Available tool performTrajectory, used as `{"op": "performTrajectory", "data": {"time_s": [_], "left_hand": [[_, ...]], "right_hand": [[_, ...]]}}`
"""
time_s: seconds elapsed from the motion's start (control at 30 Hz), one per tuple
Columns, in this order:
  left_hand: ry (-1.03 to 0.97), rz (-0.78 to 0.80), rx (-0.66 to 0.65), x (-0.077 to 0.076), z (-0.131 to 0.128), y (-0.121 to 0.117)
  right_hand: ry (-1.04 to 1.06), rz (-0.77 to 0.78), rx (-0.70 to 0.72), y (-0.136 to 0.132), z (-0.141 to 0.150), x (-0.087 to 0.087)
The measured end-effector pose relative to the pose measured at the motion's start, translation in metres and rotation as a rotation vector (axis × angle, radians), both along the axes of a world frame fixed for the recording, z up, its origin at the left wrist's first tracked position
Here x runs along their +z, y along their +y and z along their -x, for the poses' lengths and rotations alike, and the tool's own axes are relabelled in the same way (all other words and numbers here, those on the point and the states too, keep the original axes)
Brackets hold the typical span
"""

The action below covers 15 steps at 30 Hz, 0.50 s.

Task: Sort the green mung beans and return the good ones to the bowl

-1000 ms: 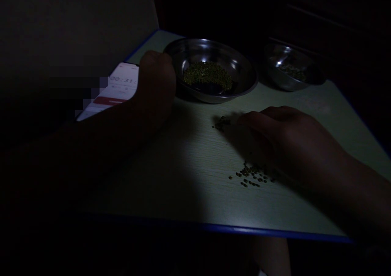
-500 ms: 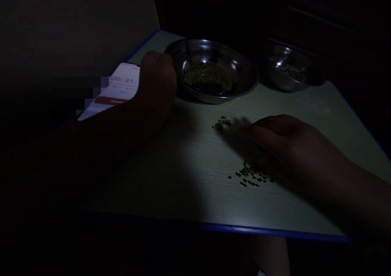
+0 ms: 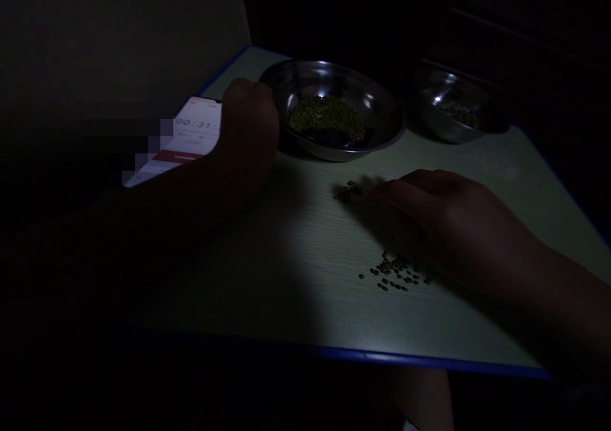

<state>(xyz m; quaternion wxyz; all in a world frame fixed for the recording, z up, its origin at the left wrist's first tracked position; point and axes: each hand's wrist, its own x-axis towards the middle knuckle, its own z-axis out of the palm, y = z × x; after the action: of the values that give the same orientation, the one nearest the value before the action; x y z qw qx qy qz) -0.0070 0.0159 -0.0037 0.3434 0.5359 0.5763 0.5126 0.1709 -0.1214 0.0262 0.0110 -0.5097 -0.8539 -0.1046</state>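
Note:
My right hand (image 3: 429,208) reaches over the table with thumb and fingers pinched together, the tips at a small pile of beans (image 3: 351,192). Whether a bean is between them is too dark to see. Below the hand lies a looser scatter of small beans (image 3: 394,272), partly in its shadow. My left hand (image 3: 251,122), dark and curled closed, is at the left rim of a wide metal bowl (image 3: 334,154). What its fingers hold, if anything, is hidden. Green beans that look like mung beans (image 3: 327,116) lie inside that bowl.
A smaller metal bowl (image 3: 449,128) with beans stands at the back right. A lit phone (image 3: 195,122) showing a timer is left of my left hand, partly covered by it. The pale table (image 3: 267,291) has a blue edge. A leg (image 3: 427,396) shows below; surroundings are very dark.
My right hand has shifted slightly up and left, its fingertips closer to the small upper pile. The left hand has stayed at the bowl's rim.

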Motion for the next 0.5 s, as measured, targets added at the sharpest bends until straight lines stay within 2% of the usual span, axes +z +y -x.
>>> {"op": "performTrajectory", "data": {"time_s": [0.13,0.23,0.37,0.5], "left_hand": [[-0.015,-0.028,0.015,-0.0012,-0.0021,-0.001],[-0.017,-0.004,0.056,0.0007,-0.005,-0.0021],[0.034,0.009,0.011,0.002,-0.0049,0.0001],[-0.022,-0.009,-0.002,0.0008,-0.0018,0.0014]], "right_hand": [[0.004,0.01,-0.041,0.0016,0.0006,-0.0002],[0.023,0.0,-0.019,0.0032,0.0024,0.0003],[0.044,0.012,0.013,0.0052,0.0048,0.0004],[0.034,0.029,0.037,0.0026,0.0034,-0.0003]]}}
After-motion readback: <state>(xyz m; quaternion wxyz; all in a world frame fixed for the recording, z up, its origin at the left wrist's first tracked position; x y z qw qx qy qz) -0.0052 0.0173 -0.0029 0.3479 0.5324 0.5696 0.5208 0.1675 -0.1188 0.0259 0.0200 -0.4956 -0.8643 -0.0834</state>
